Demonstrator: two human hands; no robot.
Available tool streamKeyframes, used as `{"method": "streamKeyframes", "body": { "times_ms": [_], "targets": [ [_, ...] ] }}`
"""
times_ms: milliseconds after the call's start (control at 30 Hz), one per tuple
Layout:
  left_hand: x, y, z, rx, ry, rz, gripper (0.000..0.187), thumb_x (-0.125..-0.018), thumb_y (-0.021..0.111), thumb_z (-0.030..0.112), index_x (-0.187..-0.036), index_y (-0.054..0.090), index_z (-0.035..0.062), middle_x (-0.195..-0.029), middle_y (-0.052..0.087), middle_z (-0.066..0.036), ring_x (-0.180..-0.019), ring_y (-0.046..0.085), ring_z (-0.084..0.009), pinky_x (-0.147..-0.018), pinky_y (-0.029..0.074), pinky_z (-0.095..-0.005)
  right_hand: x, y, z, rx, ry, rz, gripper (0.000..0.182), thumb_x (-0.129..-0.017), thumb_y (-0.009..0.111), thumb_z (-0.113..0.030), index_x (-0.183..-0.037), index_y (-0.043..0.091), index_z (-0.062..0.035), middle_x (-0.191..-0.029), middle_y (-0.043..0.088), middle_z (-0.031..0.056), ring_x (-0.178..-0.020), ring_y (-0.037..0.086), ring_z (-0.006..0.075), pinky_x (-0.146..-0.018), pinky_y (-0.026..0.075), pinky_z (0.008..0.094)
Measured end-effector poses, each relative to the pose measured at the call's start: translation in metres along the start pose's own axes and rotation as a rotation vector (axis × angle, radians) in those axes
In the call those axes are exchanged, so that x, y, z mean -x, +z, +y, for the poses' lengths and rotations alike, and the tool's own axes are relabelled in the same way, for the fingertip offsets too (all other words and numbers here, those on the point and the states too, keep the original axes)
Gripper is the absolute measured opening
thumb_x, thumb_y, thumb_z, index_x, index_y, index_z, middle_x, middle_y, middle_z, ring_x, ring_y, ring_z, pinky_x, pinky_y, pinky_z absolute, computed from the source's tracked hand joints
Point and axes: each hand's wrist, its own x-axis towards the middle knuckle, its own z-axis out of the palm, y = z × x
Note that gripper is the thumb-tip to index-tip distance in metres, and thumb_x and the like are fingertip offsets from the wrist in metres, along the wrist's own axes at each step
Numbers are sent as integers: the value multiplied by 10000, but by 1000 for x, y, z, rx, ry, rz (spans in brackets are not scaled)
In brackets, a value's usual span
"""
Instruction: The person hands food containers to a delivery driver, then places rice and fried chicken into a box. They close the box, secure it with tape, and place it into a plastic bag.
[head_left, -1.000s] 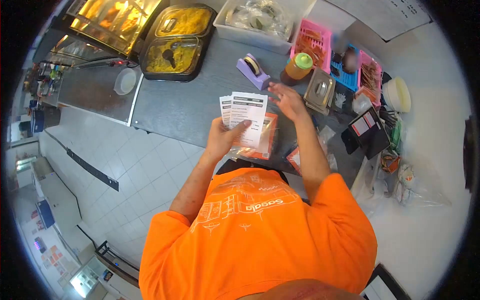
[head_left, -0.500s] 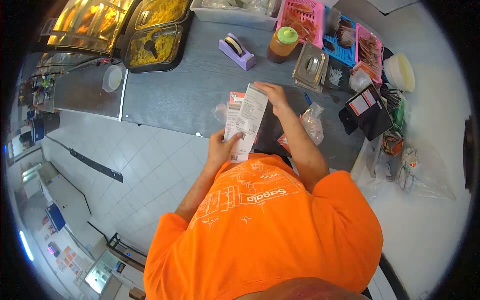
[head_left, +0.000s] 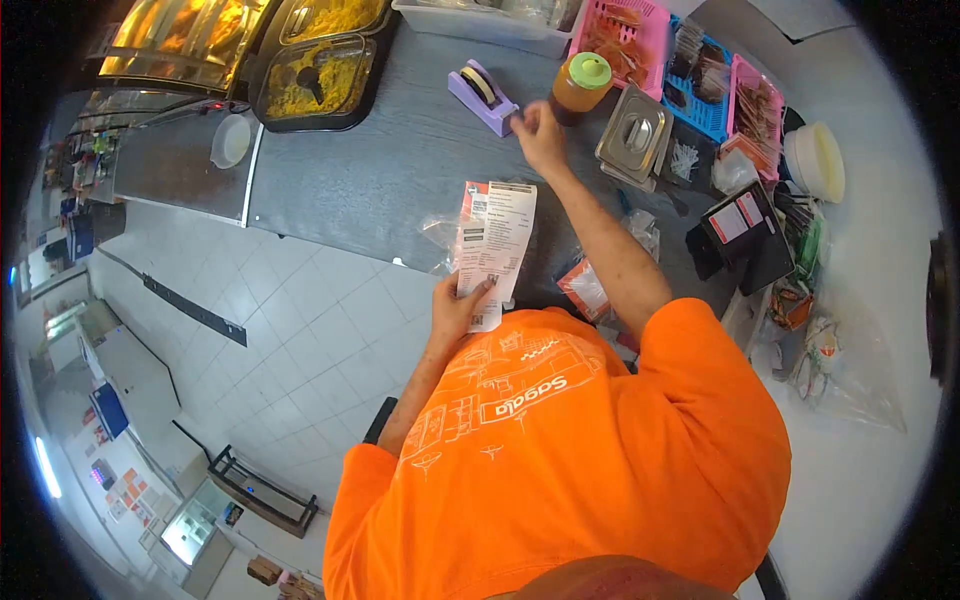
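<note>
My left hand (head_left: 455, 308) is closed on paper receipts (head_left: 508, 228), its thumb on their lower part. Behind the receipts, a red-and-white printed piece (head_left: 474, 203) and some clear plastic show at the counter's edge. My right hand (head_left: 543, 140) is off the papers, its fingers bent and slightly apart, with nothing visible between them. It is beside the front end of a purple tape dispenser (head_left: 483, 97) and just below a jar of orange-brown sauce (head_left: 581, 85) with a green lid.
Yellow food fills black trays (head_left: 316, 82) at the back left. Pink and blue baskets (head_left: 697, 80), a lidded metal container (head_left: 635, 135) and a black card-like stand (head_left: 742, 225) are at the right. A plastic-wrapped packet (head_left: 585, 287) lies under my right forearm.
My right hand has let go of the receipts' top and moved up to the tape dispenser. My left hand still holds the receipts. The view has shifted slightly.
</note>
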Motion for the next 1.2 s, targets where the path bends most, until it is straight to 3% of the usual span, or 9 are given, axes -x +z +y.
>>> {"method": "streamKeyframes", "body": {
  "times_ms": [67, 200, 367, 467, 567, 667, 833, 1067, 1200],
  "targets": [
    [4, 1, -4, 21, -13, -1, 246, -825, 733, 74, -1042, 680, -30, -921, 721, -100, -758, 663, -135, -691, 531, -275, -30, 11, -6, 66, -335, 331, 470, -848, 693, -346, -1189, 583, -41, -950, 645, 194, -951, 600, 330, -864, 460, 404],
    [7, 5, -3, 77, 10, -1, 279, -814, 744, 70, -1060, 663, -34, -950, 719, -107, -782, 675, -146, -715, 541, -283, -73, 16, -5, -138, 318, -338, 316, -868, 687, -354, -1012, 679, -73, -841, 631, 49, -786, 607, 198, -692, 494, 352],
    [1, -7, -15, 28, 3, -43, 330, -796, 759, 51, -1089, 642, -47, -969, 716, -119, -798, 687, -153, -721, 562, -292, -42, 0, 11, -1056, 428, -311, 203, -816, 747, -275, -835, 713, -76, -774, 644, 33, -778, 605, 144, -679, 489, 322],
    [0, -13, -13, 41, 2, -87, 333, -803, 757, 64, -1097, 643, -40, -973, 716, -122, -800, 689, -155, -722, 561, -288, -31, 24, 70, -821, 263, -252, 177, -789, 768, -217, -818, 709, -53, -800, 654, 37, -767, 608, 148, -692, 495, 343],
    [-5, -19, -22, 68, 18, -133, 326, -802, 757, 69, -1094, 653, -31, -973, 718, -119, -799, 689, -160, -714, 557, -294, -20, 32, 72, 407, -225, 239, 128, -801, 740, -136, -869, 702, -34, -830, 673, 48, -787, 633, 165, -686, 514, 340],
    [-9, -28, -14, -42, 57, -188, 329, -790, 774, 102, -1064, 659, -41, -972, 719, -127, -807, 691, -162, -731, 555, -299, 4, 2, 26, 129, 302, -77, 99, -834, 718, -142, -874, 692, -55, -837, 661, 46, -756, 639, 161, -635, 516, 304],
    [-20, -38, -20, -228, 151, -207, 332, -765, 796, 133, -1036, 691, -28, -932, 731, -123, -775, 694, -155, -709, 551, -300, 146, -61, -9, -1739, 384, -608, 186, -909, 665, -227, -924, 661, -41, -704, 598, 23, -518, 458, 81, -435, 334, 254],
    [-20, -43, 2, -376, 258, -265, 381, -752, 803, 167, -1059, 673, -17, -885, 727, -156, -781, 719, -230, -687, 551, -345, 302, 25, -12, -753, 727, -116, 293, -886, 697, -278, -776, 670, -8, -623, 595, 8, -452, 490, 96, -412, 333, 230],
    [-20, -65, 2, -519, 414, -262, 307, -798, 761, 140, -1041, 668, -23, -895, 726, -151, -778, 718, -233, -661, 541, -359, 300, 37, 6, -414, 414, -49, 328, -821, 758, -302, -746, 691, 10, -615, 626, 96, -464, 555, 175, -438, 396, 302]
  ]
}}
